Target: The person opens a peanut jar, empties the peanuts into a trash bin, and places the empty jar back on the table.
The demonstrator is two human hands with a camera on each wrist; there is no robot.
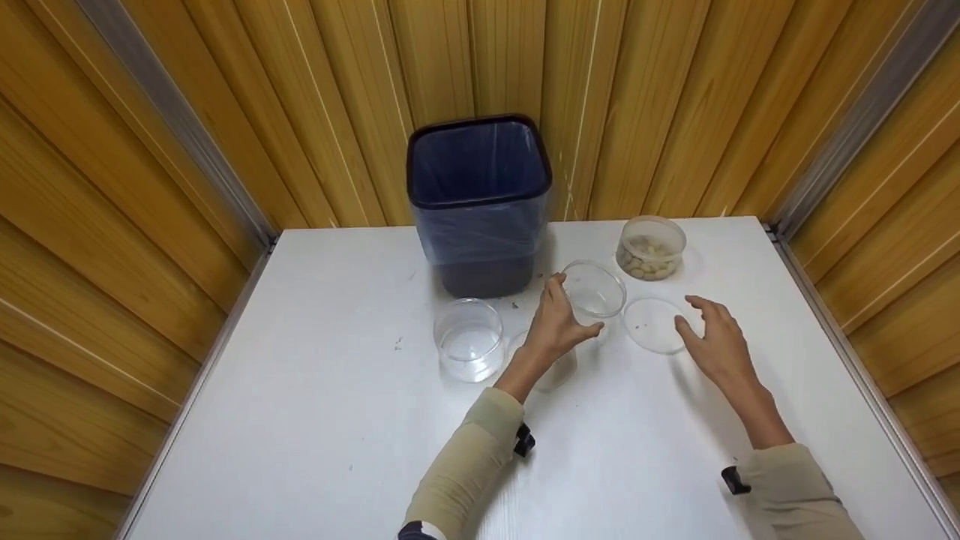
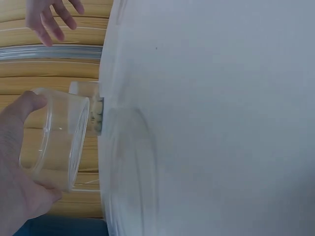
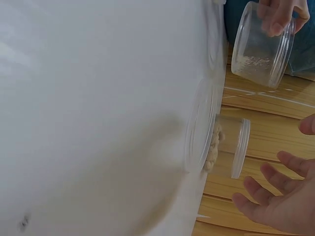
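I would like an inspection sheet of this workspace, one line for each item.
Surface: white table, small dark specks near the bin, a few more farther left.
Job's things: clear container raised in the left hand; second clear container standing on the table; tub of pale pieces at the back; clear lid on the table.
Clutter: round clear item partly hidden by the left wrist; bin with liner.
Hands: left grips the clear container; right hand holds nothing, nearest the clear lid.
Cables: nothing seen.
Surroundings: wood-look panels, metal corner strips.
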